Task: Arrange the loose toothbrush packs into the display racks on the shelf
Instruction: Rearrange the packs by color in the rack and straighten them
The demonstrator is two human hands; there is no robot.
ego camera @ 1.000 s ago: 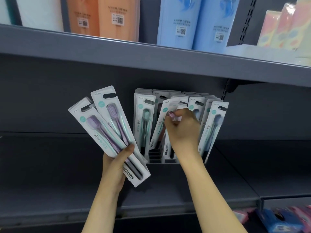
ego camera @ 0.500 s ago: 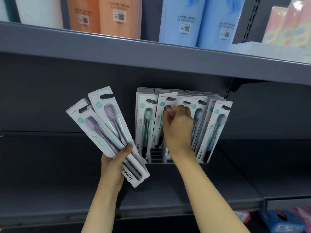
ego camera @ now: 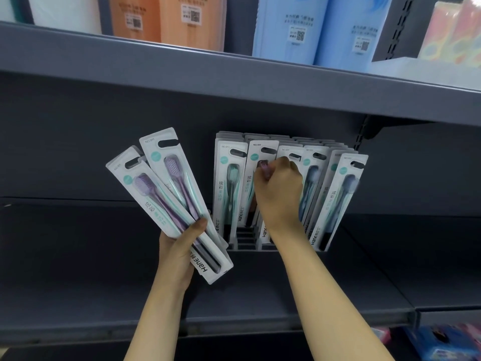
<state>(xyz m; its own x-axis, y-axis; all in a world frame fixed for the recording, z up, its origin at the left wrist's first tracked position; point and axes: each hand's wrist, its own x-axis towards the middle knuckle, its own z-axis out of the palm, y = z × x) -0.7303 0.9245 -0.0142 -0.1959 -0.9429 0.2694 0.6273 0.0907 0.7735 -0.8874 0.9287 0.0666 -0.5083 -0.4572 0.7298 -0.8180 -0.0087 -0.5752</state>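
My left hand (ego camera: 179, 246) grips two fanned toothbrush packs with purple brushes (ego camera: 166, 199), held up left of the rack. A black slotted display rack (ego camera: 244, 242) stands on the grey shelf (ego camera: 286, 295), filled with several upright white packs (ego camera: 230, 183). My right hand (ego camera: 279, 188) is in front of the rack's middle rows, fingers curled on one pack (ego camera: 257, 162) standing in the second row from the left. The lower part of that pack is hidden behind my hand.
The shelf above (ego camera: 234, 74) hangs low over the rack and carries orange packs (ego camera: 166, 19) and blue packs (ego camera: 291, 27). A bracket (ego camera: 364, 131) sits at the back right. Colourful goods (ego camera: 442, 342) lie on the lower level.
My right hand has pushed the tilted pack upright and down into the rack's second row. The left hand kept its two packs nearly still.
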